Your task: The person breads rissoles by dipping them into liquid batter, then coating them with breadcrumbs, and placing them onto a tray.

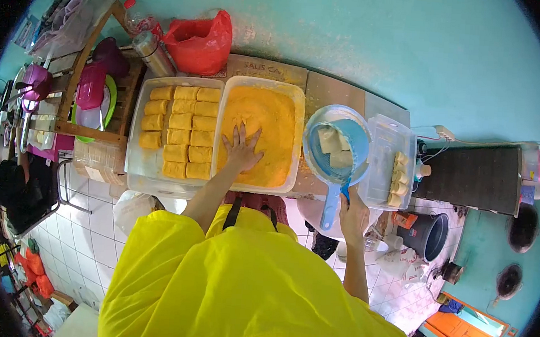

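The left fingers (242,132) were splayed on yellow crumbs (273,122), gripping nothing visible; the right fingers (345,201) were closed around a blue utensil (345,187). A box (300,108) surrounded the left fingers and crumbs. Just ahead of the right fingers, pale pieces (332,145) sat in a blue dipper (331,176). Left of the left fingers, yellow rolls (180,136) lay in rows. Right of the right fingers were pale rolls (399,177). Well beyond the left fingers stood a red bag (206,48).
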A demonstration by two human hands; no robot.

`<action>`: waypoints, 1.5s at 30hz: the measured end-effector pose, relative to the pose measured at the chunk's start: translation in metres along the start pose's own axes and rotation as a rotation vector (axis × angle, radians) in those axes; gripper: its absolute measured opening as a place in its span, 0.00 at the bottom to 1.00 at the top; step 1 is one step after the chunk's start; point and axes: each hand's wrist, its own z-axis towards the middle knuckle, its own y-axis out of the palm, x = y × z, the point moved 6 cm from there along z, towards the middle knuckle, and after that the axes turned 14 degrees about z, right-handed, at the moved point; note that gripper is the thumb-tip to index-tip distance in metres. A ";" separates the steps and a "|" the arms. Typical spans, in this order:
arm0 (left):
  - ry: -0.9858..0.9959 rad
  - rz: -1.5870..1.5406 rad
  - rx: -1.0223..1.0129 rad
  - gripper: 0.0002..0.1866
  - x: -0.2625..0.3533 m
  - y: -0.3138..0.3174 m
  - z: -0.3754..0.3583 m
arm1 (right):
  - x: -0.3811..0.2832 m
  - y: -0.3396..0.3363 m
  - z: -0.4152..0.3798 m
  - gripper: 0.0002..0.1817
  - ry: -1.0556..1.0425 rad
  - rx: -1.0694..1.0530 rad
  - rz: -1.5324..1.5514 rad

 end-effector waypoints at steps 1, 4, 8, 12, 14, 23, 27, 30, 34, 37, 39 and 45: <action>0.003 -0.006 0.004 0.41 0.000 0.000 0.000 | -0.002 0.000 0.000 0.10 -0.005 -0.003 0.017; 0.013 0.007 0.003 0.41 -0.001 -0.008 -0.004 | -0.004 -0.001 -0.003 0.12 -0.024 0.001 0.056; -0.012 0.054 0.103 0.40 -0.003 -0.023 0.001 | 0.000 -0.002 -0.002 0.12 -0.033 0.022 0.088; 0.114 -0.066 0.244 0.40 -0.002 -0.030 0.030 | 0.001 -0.001 0.000 0.13 -0.036 0.016 0.141; 0.098 -0.098 0.428 0.42 0.005 -0.046 0.038 | 0.004 -0.003 0.002 0.13 -0.018 0.023 0.161; 0.083 0.068 0.173 0.45 0.027 -0.053 0.053 | -0.030 -0.004 0.021 0.07 -0.137 0.042 0.203; 0.139 0.002 0.232 0.36 0.028 -0.031 0.028 | -0.059 0.024 0.045 0.08 -0.339 -0.029 0.033; 0.103 -0.053 0.211 0.32 0.018 -0.020 -0.004 | -0.073 0.053 0.054 0.08 -0.493 -0.052 -0.040; 0.068 -0.203 0.111 0.32 0.002 -0.011 -0.038 | -0.078 0.083 0.059 0.07 -0.603 -0.022 -0.080; -0.006 -0.173 0.268 0.34 -0.006 -0.019 -0.065 | -0.081 0.096 0.063 0.06 -0.640 0.012 -0.097; -0.084 -0.004 0.514 0.36 -0.005 -0.038 -0.086 | -0.084 0.098 0.067 0.06 -0.663 0.035 -0.109; -0.214 -0.159 0.090 0.40 -0.018 -0.014 -0.076 | -0.082 0.099 0.079 0.07 -0.639 0.080 -0.066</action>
